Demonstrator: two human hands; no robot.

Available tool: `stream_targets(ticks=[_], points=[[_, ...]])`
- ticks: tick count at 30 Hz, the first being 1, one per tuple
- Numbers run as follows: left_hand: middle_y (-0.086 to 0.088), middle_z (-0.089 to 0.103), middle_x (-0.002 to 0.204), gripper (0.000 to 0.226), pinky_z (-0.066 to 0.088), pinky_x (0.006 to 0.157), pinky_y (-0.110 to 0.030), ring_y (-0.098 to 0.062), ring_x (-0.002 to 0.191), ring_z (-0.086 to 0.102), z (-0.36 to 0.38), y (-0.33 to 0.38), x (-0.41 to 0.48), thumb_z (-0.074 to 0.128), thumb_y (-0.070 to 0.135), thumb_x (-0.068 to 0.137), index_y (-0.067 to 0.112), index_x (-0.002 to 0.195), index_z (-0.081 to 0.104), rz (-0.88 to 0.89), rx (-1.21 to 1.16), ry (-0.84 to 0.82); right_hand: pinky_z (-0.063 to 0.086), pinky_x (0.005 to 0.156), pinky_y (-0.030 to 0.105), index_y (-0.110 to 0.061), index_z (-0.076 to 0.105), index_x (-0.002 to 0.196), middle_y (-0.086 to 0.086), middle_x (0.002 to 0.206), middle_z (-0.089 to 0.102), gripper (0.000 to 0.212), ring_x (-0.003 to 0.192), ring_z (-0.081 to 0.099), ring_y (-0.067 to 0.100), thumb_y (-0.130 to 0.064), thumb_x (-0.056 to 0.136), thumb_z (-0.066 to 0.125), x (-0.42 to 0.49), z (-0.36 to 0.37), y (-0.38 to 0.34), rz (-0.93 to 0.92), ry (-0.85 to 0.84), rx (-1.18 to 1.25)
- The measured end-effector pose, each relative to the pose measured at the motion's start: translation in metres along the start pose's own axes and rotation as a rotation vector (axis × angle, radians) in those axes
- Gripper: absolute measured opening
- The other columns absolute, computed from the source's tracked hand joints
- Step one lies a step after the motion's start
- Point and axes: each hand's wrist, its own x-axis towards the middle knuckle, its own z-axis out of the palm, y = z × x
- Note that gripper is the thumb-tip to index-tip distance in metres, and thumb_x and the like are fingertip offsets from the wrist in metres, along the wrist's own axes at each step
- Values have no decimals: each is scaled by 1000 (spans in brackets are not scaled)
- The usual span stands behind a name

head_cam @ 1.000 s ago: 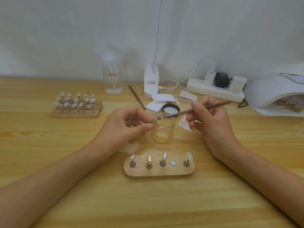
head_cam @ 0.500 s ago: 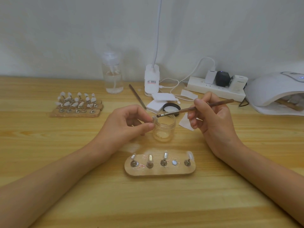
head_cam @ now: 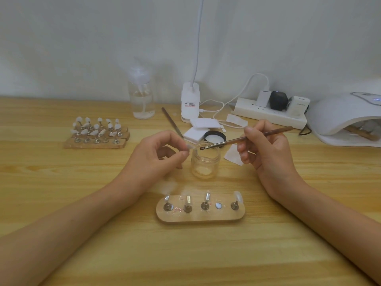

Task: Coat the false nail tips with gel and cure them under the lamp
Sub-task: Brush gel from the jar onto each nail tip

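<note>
The left hand pinched a clear nail tip just beside the open jar on the counter. The jar held some pale gel at the bottom. The right hand fingers clamped the brush, its bristles over the jar mouth.

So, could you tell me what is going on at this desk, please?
A person is applying gel. The left hand pinches a clear nail tip over the open gel jar, while the right hand holds a brush whose bristles sit just beside that tip. A wooden stand in front carries four pegs, with one spot bare. The curing lamp sits at the far right.
</note>
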Motion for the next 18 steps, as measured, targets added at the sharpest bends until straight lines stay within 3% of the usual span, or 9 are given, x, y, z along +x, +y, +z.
stream_targets(ticks=[3, 8, 13, 15, 18], points=[[2, 71, 84, 6, 46, 57, -18, -8, 65, 65, 1, 1, 0, 72, 14, 87, 17, 87, 66, 3, -20, 3, 44, 46, 20, -15, 48, 72, 2, 59, 60, 27, 53, 54, 13, -11, 98, 54, 0, -1, -1, 10, 4, 36], [8, 71, 84, 7, 47, 58, -20, -9, 66, 65, 2, 5, 0, 63, 26, 81, 21, 86, 64, 1, -52, 21, 44, 46, 20, -19, 51, 68, 2, 59, 60, 31, 52, 53, 12, -11, 98, 54, 0, 0, -1, 17, -6, 58], [17, 66, 78, 4, 47, 60, -14, 1, 66, 60, 2, 3, -1, 67, 18, 90, 21, 88, 66, 37, -53, 12, 43, 46, 18, -14, 48, 72, 0, 59, 60, 26, 52, 54, 10, -13, 97, 55, 1, 0, -2, 27, 2, 85], [16, 66, 76, 5, 46, 60, -14, -1, 66, 60, 1, 3, 0, 67, 16, 89, 21, 88, 68, 23, -76, 16, 42, 46, 17, -14, 48, 73, -1, 59, 60, 24, 52, 54, 9, -16, 95, 56, 1, 0, -2, 29, -3, 93], [11, 67, 89, 11, 46, 60, -18, -9, 66, 61, 1, 2, 1, 69, 11, 89, 21, 92, 67, 27, -91, 0, 43, 46, 17, -15, 48, 73, -1, 59, 60, 21, 52, 53, 9, -25, 87, 62, 0, 1, -3, 44, -22, 95]])
